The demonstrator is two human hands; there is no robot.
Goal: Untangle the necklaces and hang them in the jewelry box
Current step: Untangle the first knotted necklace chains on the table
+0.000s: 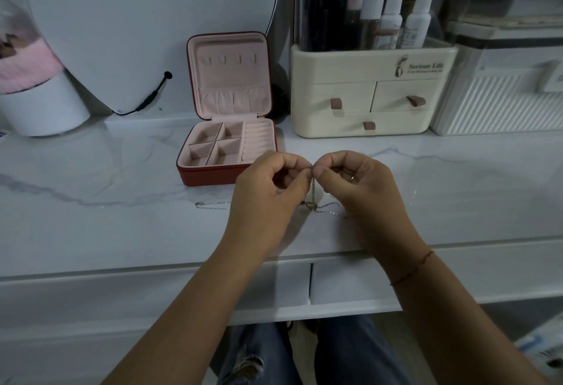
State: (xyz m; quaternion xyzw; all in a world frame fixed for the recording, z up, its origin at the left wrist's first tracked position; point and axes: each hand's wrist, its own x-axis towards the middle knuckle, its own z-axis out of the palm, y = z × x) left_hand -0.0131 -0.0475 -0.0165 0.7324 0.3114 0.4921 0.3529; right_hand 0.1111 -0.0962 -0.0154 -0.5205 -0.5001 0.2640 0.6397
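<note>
White marble-pattern vanity top [91,171], dim light, seated with my knees in jeans [350,351] under the front edge. The red jewelry box [213,176] stands open just beyond my hands, left of centre. Its pink-lined lid [231,80] is upright, with a row of four small hooks [231,59] near the top and a gathered pocket below. The base is divided into four square cells and a bank of ring rolls. My left hand [268,189] and right hand [356,183] are raised a little above the top, nearly touching. Each has thumb and forefinger pinched on the same point of a thin silver chain [313,185], with the other fingers curled in. The chain hangs straight down from the pinch to the knot of necklaces [310,205] on the surface between my wrists. One strand runs right toward my right wrist, and another loose length [210,204] lies on the top to the left of my left hand. I cannot tell how many necklaces are in the knot. There is a ring [352,178] on a right finger and a red thread bracelet [417,266] on the right wrist. At the back: a white mirror [152,19] behind the box, and a cream drawer organiser [365,101] holding bottles [393,19] to its right.
</note>
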